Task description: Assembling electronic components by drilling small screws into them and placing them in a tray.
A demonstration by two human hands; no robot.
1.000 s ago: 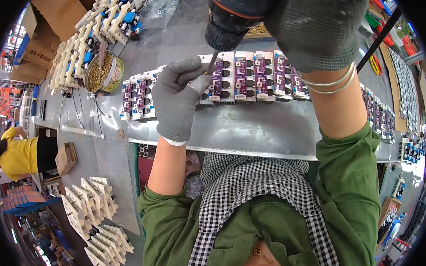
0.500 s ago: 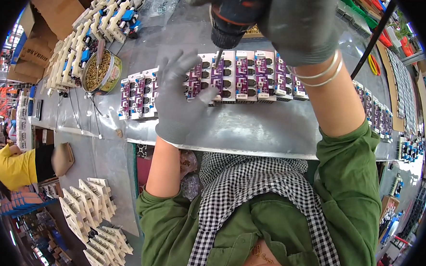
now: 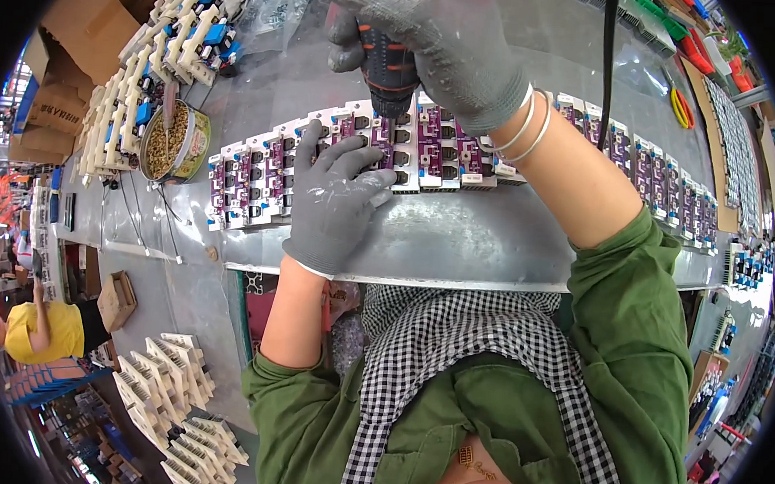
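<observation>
A black and orange power drill (image 3: pixel 388 71) points down at the row of purple circuit boards (image 3: pixel 428 143) on pale blocks. My right hand (image 3: pixel 467 58), in a grey glove, is wrapped round its grip. The drill's tip sits close over one board; the bit's end cannot be made out. My left hand (image 3: pixel 342 196), gloved too, lies with its fingers stretched over the boards just left of the drill. It steadies nothing that I can see closed in its fingers. Parts of the boards are hidden under both hands.
A round tin (image 3: pixel 175 143) of small brass-coloured screws, with a tool standing in it, is left of the row. Behind it are cream blocks with blue parts (image 3: pixel 136 97). A black cable (image 3: pixel 607 69) hangs at right. A person in yellow (image 3: pixel 45 331) is at far left.
The drill has come down and slightly left onto the boards, with my right hand. My left hand has lowered onto the boards. The row has shifted a little left.
</observation>
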